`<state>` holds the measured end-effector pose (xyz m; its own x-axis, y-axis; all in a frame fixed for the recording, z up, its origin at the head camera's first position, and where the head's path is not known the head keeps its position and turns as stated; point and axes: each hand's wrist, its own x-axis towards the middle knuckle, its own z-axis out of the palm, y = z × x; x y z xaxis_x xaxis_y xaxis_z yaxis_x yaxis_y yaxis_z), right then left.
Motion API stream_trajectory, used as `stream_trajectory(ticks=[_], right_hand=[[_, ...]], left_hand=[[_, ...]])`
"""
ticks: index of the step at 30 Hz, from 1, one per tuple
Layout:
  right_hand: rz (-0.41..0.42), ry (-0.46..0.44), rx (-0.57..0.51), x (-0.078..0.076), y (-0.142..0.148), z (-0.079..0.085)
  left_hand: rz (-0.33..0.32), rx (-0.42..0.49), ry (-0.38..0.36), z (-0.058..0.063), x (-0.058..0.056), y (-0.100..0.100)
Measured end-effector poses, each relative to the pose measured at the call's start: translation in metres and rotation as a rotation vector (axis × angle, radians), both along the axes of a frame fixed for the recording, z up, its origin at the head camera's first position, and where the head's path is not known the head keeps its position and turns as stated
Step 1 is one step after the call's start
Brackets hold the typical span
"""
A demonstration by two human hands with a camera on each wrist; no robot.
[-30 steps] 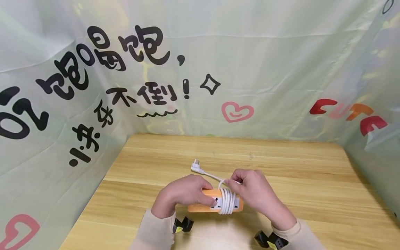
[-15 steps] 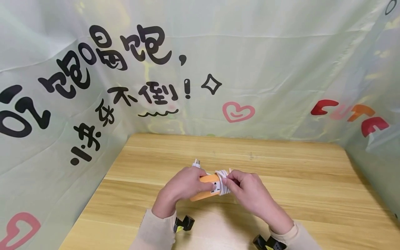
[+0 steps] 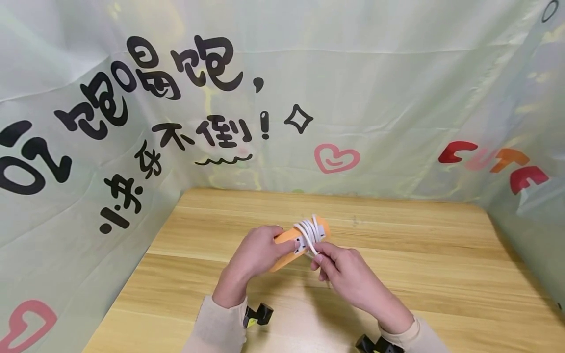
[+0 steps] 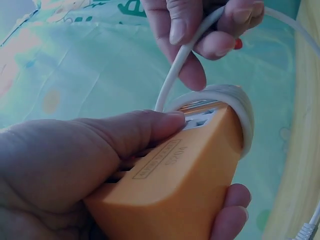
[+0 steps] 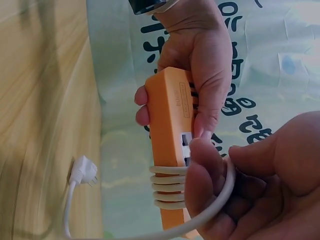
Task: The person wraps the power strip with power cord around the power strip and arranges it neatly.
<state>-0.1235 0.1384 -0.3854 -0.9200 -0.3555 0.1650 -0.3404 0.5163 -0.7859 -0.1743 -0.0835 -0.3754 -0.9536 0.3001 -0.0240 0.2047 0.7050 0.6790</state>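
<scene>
An orange power strip point(image 3: 282, 263) is held up above the table, tilted with its far end pointing away to the right. My left hand point(image 3: 256, 252) grips its near end, thumb on the socket face and fingers curled beneath. Several turns of white cord point(image 5: 169, 188) wrap its far half. My right hand point(image 3: 353, 277) pinches a loose stretch of the cord point(image 4: 192, 42) between thumb and fingers, just beside the coils. In the right wrist view, the white plug point(image 5: 84, 171) hangs at the cord's end or rests on the table; I cannot tell which.
A wooden table point(image 3: 397, 235) lies below both hands. Printed fabric walls point(image 3: 379, 98) enclose its back and sides. Black wrist cameras point(image 3: 260, 315) sit at both cuffs.
The power strip has risen from the table, its far end swinging away from me. My right hand has brought the cord across to the near side. The plug has gone from the head view.
</scene>
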Motion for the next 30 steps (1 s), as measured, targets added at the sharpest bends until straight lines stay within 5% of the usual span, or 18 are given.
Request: stream_trajectory(ticks=[15,24,30], right_hand=[[-0.023,0.115,0.045,-0.005,0.000,-0.001],[-0.047,0.039,-0.048,-0.010,0.006,-0.002],[0.031,0.011,-0.078,-0.014,0.013,0.002]], left_hand=[[0.023,0.053,0.003,0.002,-0.003,0.002],[0.099,0.191,-0.021,0.005,-0.005,0.006],[0.168,0.234,-0.010,0.007,-0.009,0.010]])
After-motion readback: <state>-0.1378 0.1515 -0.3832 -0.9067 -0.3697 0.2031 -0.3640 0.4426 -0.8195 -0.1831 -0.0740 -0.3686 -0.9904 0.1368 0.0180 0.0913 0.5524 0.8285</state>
